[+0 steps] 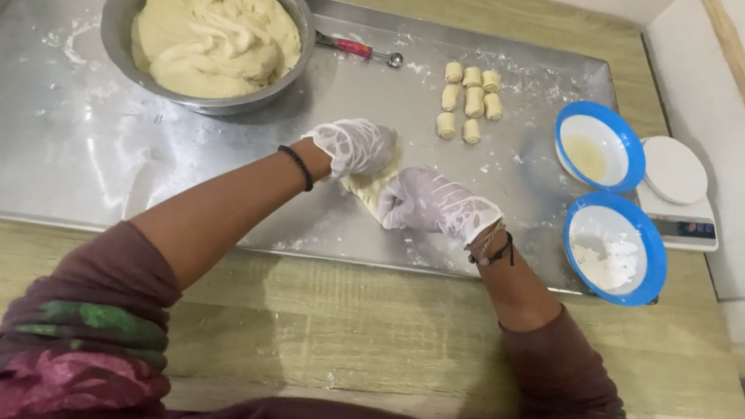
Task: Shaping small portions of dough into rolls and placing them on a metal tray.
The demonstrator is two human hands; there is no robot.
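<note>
Both my hands wear thin clear gloves and press on a small flat piece of pale dough (369, 187) lying on the metal tray (39, 150). My left hand (357, 146) rests on the dough's far left side. My right hand (430, 202) covers its right side with fingers curled. Most of the dough piece is hidden under the hands. A steel bowl (122, 8) full of soft dough (214, 34) stands at the tray's back left.
Several small rolled dough pieces (469, 100) lie in rows at the tray's back right. A red-handled scoop (359, 49) lies beside the bowl. Two blue bowls sit at right, one with oil (600, 147), one with flour (615, 249). A white kitchen scale (680, 192) stands beyond them.
</note>
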